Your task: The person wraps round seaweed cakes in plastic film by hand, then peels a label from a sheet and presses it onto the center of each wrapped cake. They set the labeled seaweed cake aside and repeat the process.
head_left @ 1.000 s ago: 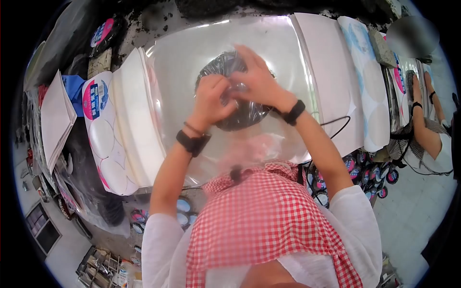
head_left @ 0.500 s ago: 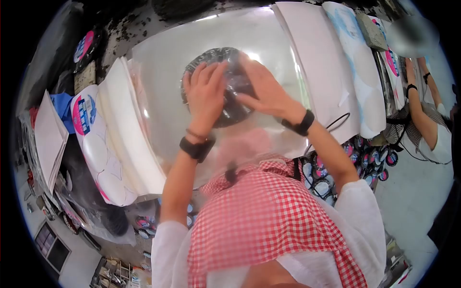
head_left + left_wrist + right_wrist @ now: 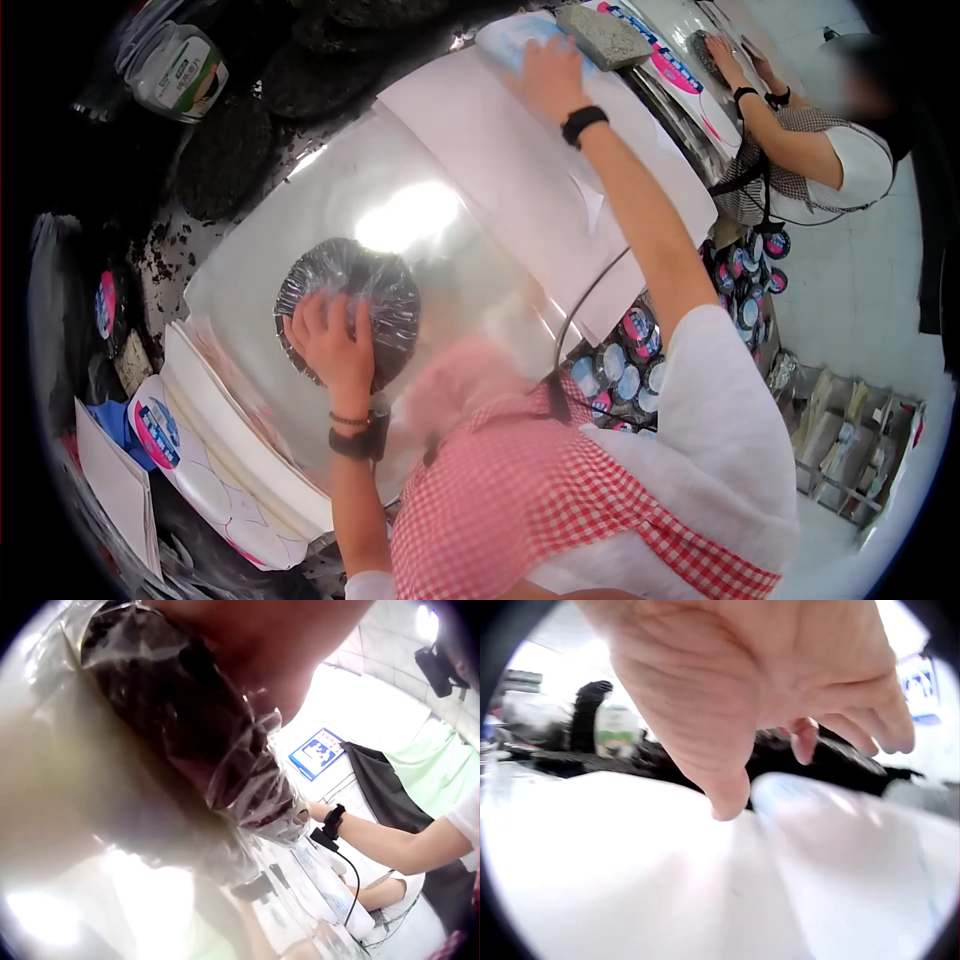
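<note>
A round dark disc (image 3: 395, 300), wrapped in wrinkled clear plastic, lies on a shiny metal sheet (image 3: 470, 300). My left hand (image 3: 338, 345) rests on its near left part with the fingers spread. Seen from the left wrist, the wrapped disc (image 3: 172, 712) is close under that hand, its film bunched at the edge. My right hand (image 3: 550, 80) reaches far out to the right, over a blue-and-white printed sheet (image 3: 510, 42) beside a stack of white paper. In the right wrist view its thumb points down just above the white sheets (image 3: 630, 847), and the fingers hold nothing.
A stone block (image 3: 605, 38) sits on the printed sheets. Left of the metal are more paper (image 3: 235, 410) and round-label sheets (image 3: 155, 430). A plastic jar (image 3: 178, 75) stands at the back left. Several labelled discs (image 3: 620, 370) lie below right; another person (image 3: 800, 130) works beyond.
Both hands were at the disc; my right hand has left it and moved right to the printed sheet. My left hand stays on the disc. The head view has turned right.
</note>
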`<state>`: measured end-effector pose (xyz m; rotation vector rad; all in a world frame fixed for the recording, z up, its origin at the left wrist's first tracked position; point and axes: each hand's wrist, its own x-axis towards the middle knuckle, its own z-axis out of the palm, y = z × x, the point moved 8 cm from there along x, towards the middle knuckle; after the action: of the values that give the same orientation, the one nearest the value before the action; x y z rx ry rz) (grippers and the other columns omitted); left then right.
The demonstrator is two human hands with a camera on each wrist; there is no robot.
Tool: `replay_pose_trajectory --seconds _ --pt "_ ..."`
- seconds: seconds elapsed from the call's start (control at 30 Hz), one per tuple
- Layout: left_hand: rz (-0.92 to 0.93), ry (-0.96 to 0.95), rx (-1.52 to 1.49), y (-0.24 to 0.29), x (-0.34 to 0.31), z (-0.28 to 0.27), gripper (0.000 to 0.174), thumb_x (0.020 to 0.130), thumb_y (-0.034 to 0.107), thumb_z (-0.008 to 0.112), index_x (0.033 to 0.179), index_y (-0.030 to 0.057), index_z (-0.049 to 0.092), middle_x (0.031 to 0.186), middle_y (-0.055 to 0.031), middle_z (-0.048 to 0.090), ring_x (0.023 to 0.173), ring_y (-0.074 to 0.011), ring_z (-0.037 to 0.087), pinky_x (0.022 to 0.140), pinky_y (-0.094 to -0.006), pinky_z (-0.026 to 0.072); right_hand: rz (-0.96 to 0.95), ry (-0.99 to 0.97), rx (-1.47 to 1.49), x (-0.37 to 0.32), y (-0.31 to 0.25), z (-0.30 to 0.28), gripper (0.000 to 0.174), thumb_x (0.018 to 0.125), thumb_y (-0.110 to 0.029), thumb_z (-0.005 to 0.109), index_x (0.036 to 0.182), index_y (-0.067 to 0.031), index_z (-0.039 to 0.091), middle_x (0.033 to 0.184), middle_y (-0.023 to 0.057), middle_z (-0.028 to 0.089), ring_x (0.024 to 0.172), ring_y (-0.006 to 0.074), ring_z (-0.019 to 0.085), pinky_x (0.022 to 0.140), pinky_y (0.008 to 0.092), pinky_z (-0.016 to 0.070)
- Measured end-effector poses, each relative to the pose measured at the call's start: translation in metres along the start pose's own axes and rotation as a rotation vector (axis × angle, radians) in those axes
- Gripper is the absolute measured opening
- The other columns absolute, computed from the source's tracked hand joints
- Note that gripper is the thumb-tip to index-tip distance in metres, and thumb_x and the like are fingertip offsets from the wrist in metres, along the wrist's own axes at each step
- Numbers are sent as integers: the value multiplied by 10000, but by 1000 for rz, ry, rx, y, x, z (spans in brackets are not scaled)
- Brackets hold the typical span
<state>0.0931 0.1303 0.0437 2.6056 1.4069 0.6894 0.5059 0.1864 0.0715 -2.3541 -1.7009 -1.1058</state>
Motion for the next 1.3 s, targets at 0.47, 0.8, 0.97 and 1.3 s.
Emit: replay_pose_trajectory --seconds 0.47,0.8,0.97,1.3 --pt "16 30 -7 2 1 -3 219 844 257 680 960 72 666 1155 -87 588 1170 -320 486 1048 -488 295 172 -526 428 0 36 68 318 877 -268 514 1080 -30 570 1037 222 639 988 383 618 795 525 489" --pt "-86 87 -69 -9 -2 -3 323 836 275 680 1104 101 631 1118 -78 582 1099 -292 516 1062 -488 280 355 -4 162 44 108 -45 321 812 -245 707 1034 -47 586 941 181 676 910 276 664 805 468 485" --pt "-43 70 -77 -7 -3 -3 272 839 284 665 1033 96 637 1128 -70 575 1135 -290 507 1060 -507 266 556 17 1051 2 45 -175 323 970 -268 528 1094 30 523 909 138 644 770 320 656 691 379 500" --pt "-205 46 -494 -20 -24 35 405 839 293 643 1202 120 595 1293 -101 549 1214 -322 477 1080 -487 288 -477 -235 1260 -143 -221 -201 698 692 5 686 1349 -155 516 1445 182 402 1283 329 464 1021 363 449"
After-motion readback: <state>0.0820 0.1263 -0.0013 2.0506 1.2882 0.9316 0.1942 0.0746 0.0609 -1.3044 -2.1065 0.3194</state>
